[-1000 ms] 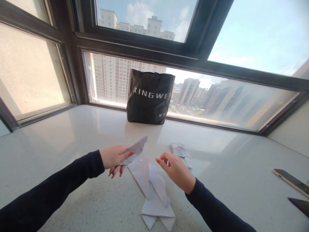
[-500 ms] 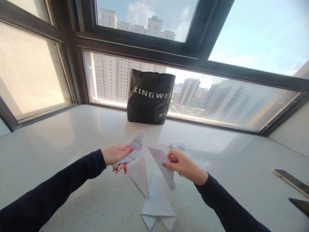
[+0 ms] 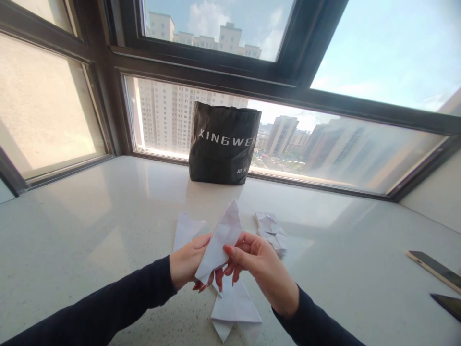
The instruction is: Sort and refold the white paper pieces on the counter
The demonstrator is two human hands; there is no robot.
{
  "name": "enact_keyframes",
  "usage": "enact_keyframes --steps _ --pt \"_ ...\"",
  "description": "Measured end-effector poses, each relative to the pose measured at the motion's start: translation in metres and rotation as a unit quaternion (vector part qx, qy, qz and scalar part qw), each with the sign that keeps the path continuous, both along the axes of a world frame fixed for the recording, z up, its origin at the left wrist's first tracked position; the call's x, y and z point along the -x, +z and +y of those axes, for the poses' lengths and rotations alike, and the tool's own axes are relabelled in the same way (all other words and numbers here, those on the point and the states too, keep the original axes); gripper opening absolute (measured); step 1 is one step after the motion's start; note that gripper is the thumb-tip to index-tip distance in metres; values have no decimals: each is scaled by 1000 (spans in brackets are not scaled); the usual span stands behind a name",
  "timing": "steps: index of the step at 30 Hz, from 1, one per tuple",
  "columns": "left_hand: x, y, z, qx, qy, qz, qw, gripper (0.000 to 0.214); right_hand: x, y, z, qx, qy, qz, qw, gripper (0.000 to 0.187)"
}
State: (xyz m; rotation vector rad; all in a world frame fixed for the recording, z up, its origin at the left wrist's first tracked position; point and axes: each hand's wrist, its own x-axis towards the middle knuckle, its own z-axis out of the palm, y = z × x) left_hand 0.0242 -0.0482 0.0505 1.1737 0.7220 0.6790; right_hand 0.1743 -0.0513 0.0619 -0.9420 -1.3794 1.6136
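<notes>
L hand (image 3: 188,263) & R hand (image 3: 260,265) are together at lower ctr of frame. Both pinch a folded white paper (image 3: 222,235), held off the counter (image 3: 108,216) w/ its tip up. Under them a flat folded paper shape (image 3: 235,307) lies on the counter. Small paper pile (image 3: 272,230) sits just R of ctr. Black XINGWEN bag (image 3: 223,144) stands upper ctr by the window. Two phones (image 3: 434,271) lie at R edge.
</notes>
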Motion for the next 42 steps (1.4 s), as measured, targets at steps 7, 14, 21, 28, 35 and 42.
enact_keyframes --steps 7,14,21,28,35,42 --pt "-2 6 -3 37 36 3 999 57 -2 -1 2 -25 -12 -33 999 31" --pt "-5 -3 -3 30 52 -38 997 50 1 -2 -1 -44 -21 -68 996 33" --pt "-6 -10 -4 49 43 -60 996 50 1 -5 0 -48 -29 -83 995 34" --pt "-7 -8 -4 43 -4 -52 998 79 -1 -8 3 -46 -26 -80 995 34" --pt "-9 -21 -3 -32 15 -40 999 44 0 -16 5 -55 -12 -89 994 36" --pt "9 -19 8 -122 -2 106 987 42 -13 3 7 -222 -150 -214 939 55"
